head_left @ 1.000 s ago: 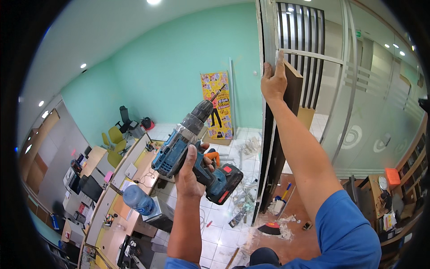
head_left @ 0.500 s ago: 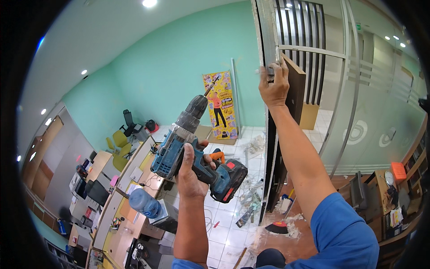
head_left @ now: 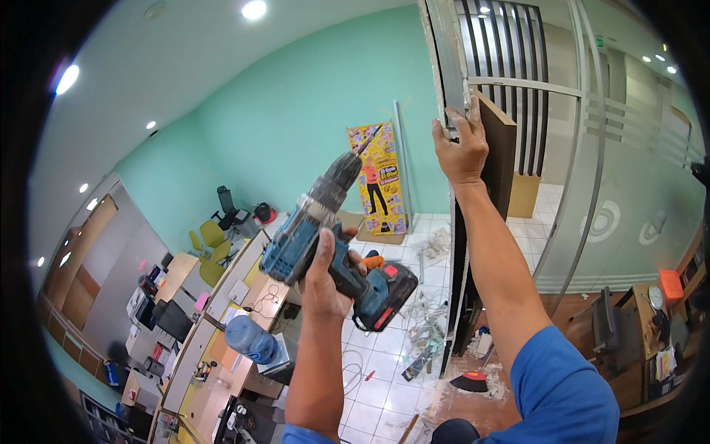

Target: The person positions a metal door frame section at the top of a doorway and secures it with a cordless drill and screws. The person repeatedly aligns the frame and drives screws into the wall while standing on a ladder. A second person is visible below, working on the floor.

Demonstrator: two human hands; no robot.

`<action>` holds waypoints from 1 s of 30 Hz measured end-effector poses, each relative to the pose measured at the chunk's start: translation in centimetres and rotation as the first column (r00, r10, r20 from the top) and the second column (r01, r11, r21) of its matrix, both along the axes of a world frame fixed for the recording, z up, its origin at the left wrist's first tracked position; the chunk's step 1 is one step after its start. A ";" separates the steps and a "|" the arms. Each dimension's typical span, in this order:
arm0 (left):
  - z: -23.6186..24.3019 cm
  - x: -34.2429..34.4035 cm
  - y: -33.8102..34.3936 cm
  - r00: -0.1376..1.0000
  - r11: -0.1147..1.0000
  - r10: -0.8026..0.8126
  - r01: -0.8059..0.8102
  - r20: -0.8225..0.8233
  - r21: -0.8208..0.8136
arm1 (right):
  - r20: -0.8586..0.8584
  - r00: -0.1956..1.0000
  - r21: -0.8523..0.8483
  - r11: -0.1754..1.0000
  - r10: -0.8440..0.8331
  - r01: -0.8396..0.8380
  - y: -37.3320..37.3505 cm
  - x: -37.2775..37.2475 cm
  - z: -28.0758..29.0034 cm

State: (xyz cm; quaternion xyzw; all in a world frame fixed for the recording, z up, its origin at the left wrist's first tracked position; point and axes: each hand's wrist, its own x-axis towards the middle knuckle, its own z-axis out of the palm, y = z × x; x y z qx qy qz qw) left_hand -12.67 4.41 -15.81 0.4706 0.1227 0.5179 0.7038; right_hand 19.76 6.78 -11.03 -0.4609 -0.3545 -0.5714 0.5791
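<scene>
Drill point(head_left: 299, 240) in my left hand point(head_left: 327, 277), right hand point(head_left: 462, 152) up at the stud point(head_left: 450, 63)

I have the drill on the near side, left of the stud, tilted with its bit point(head_left: 368, 140) pointing up and to the far right. My left hand is wrapped around the handle, thumb on the near side, fingertips showing on the far side; whether one sits on the trigger I cannot tell. I judge it heavy for one hand, with weight in both the body and the battery point(head_left: 388, 292), so it probably wants to tip unless I hold high on the handle. The shell looks hard and stiff; dust could make it slippery. The bit is thin and likely the part easiest to snap, so the chuck point(head_left: 339, 177) and bit are no place to hold.

My right hand is raised at the stud's edge, thumb apart from the fingers; whether they pinch anything I cannot tell. The stud looks rigid, maybe sharp-edged, so flat fingertips suit it better than a hard squeeze. Just right stands a brown panel point(head_left: 499, 152), stiff and probably heavy.
</scene>
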 end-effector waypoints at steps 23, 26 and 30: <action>4.3 8.9 18.5 0.923 0.924 -0.330 0.359 -0.199 0.131 | -0.037 0.999 -0.032 0.999 0.019 -0.020 -0.2 -0.2 0.1; 4.6 9.4 20.5 0.902 0.905 -0.352 0.396 -0.249 0.155 | -0.036 0.999 -0.052 0.999 -0.018 0.016 -0.3 -0.2 0.0; 5.2 10.5 22.4 0.904 0.909 -0.308 0.372 -0.296 0.189 | -0.066 0.998 -0.078 0.997 -0.006 0.001 -0.3 -0.1 -0.3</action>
